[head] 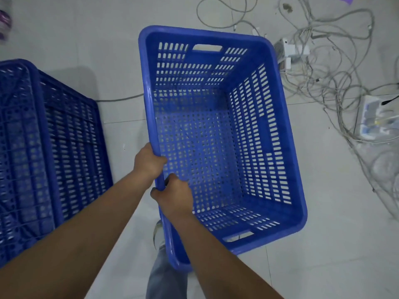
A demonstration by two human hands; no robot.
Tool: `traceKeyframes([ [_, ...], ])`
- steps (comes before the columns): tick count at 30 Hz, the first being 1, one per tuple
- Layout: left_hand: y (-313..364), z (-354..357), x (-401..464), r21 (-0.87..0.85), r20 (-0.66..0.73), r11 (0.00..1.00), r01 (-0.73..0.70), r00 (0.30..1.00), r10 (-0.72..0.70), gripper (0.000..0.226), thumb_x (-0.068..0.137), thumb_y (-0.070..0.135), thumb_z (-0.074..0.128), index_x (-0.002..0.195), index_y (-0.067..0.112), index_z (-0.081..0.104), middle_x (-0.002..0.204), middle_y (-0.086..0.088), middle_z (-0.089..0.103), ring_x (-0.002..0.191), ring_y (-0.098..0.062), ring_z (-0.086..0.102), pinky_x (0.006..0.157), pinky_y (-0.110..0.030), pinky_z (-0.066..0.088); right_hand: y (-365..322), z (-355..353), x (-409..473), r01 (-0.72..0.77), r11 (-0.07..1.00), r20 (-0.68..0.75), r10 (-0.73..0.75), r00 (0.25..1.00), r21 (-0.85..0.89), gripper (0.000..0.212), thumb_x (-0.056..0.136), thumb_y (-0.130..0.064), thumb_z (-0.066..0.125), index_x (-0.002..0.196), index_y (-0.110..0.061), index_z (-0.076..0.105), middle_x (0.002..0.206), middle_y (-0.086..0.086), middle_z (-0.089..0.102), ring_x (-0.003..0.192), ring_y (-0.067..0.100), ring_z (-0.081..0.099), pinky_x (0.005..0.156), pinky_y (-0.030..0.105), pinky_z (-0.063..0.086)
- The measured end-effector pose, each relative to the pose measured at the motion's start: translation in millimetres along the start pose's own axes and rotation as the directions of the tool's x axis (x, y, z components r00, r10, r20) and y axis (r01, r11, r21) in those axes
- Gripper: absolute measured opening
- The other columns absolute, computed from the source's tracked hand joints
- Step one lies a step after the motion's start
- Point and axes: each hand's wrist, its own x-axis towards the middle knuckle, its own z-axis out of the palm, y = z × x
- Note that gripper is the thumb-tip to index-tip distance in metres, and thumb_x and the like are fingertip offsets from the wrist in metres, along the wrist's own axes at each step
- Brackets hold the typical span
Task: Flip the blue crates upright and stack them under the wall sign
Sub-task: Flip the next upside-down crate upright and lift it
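A blue slotted crate point(285, 147) is mouth-up in the middle of the view, its open inside facing me and empty. Both hands hold its left long rim. My left hand point(148, 161) grips the rim from outside, fingers curled over the edge. Just below it, my right hand point(173, 196) grips the same rim, fingers wrapped round it. A second blue crate point(47, 152) stands at the left, bottom side up, its ribbed base facing me. No wall sign is in view.
A tangle of grey cables point(336, 61) covers the floor at the right, with a white power strip point(371, 117) and a white adapter point(289, 50). One cable point(121, 98) runs between the crates. My leg in jeans point(166, 275) is below the held crate. The floor is pale tile.
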Motion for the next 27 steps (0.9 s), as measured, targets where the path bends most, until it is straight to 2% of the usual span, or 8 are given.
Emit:
traceKeyframes([
  [4,-12.9,5.7,11.1,0.035,0.015,0.999,0.023,1.0,-0.024,0.032,0.087,0.005,0.059,0.119,0.002,0.054,0.121,-0.02,0.061,0.109,-0.035,0.059,0.095,-0.044,0.049,11.2,11.4,10.4,-0.031,0.999,0.004,0.031,0.999,-0.013,0.019,0.083,-0.022,0.062,0.086,-0.012,0.046,0.078,0.005,0.055,0.07,0.023,0.054,0.049,0.026,0.032],
  [9,-38.7,19.5,15.8,0.033,0.053,0.997,0.068,0.996,-0.07,0.029,0.089,0.005,0.055,0.118,0.003,0.053,0.12,-0.018,0.061,0.098,-0.03,0.058,0.081,-0.034,0.048,33.2,20.3,19.9,-0.084,0.99,-0.007,0.083,0.996,-0.111,0.027,0.088,-0.023,0.057,0.108,-0.004,0.057,0.107,0.016,0.067,0.096,0.032,0.064,0.069,0.034,0.045],
  [16,-56.5,25.8,21.0,0.039,0.101,0.996,0.075,0.992,-0.079,0.035,0.09,0.006,0.054,0.125,0.005,0.048,0.124,-0.016,0.059,0.097,-0.027,0.057,0.085,-0.037,0.05,48.0,24.9,23.1,-0.095,0.978,0.067,0.109,0.992,-0.188,0.035,0.094,-0.03,0.05,0.118,-0.006,0.054,0.119,0.015,0.062,0.11,0.031,0.059,0.086,0.038,0.047],
  [18,-52.7,22.6,24.9,0.08,0.13,0.996,0.029,0.991,-0.04,0.037,0.091,0.009,0.054,0.127,0.005,0.045,0.125,-0.016,0.058,0.096,-0.026,0.055,0.082,-0.037,0.049,47.4,24.7,26.3,-0.093,0.973,0.093,0.115,0.989,-0.213,0.034,0.094,-0.03,0.048,0.118,-0.005,0.053,0.119,0.015,0.061,0.109,0.03,0.059,0.086,0.038,0.047],
  [20,-47.5,19.0,30.5,0.282,0.12,0.946,-0.156,0.985,0.127,0.053,0.09,0.014,0.055,0.138,0.005,0.034,0.137,-0.018,0.048,0.109,-0.029,0.052,0.089,-0.039,0.046,46.1,25.2,29.6,-0.088,0.963,0.105,0.118,0.987,-0.254,0.035,0.093,-0.028,0.05,0.121,-0.006,0.051,0.121,0.014,0.06,0.11,0.03,0.059,0.088,0.037,0.047],
  [21,-43.5,16.3,35.0,0.509,0.14,0.818,-0.268,0.963,0.229,0.069,0.09,0.021,0.057,0.147,0.005,0.021,0.148,-0.022,0.034,0.128,-0.035,0.042,0.104,-0.044,0.04,45.6,26.4,30.9,-0.084,0.957,0.12,0.121,0.985,-0.278,0.038,0.092,-0.025,0.053,0.125,-0.007,0.048,0.123,0.014,0.059,0.113,0.03,0.058,0.09,0.037,0.046],
  [23,-36.6,7.2,48.1,0.856,0.271,0.358,-0.373,0.914,0.303,0.089,0.091,0.042,0.054,0.154,0.018,-0.004,0.159,-0.027,-0.003,0.148,-0.04,-0.001,0.12,-0.05,0.008,45.8,30.1,32.9,-0.071,0.939,0.178,0.138,0.974,-0.336,0.052,0.09,-0.017,0.055,0.138,-0.008,0.035,0.132,0.016,0.053,0.12,0.032,0.054,0.095,0.04,0.046],
  [27,-18.7,-25.5,78.1,0.903,0.428,-0.187,-0.386,0.846,0.317,0.084,0.082,0.063,0.054,0.151,0.038,0.013,0.155,-0.022,-0.028,0.144,-0.039,-0.024,0.115,-0.056,-0.013,56.0,37.0,34.4,-0.076,0.91,0.267,0.199,0.943,-0.408,0.077,0.092,-0.013,0.053,0.152,-0.015,0.004,0.139,0.02,0.046,0.124,0.037,0.051,0.096,0.045,0.046],
])
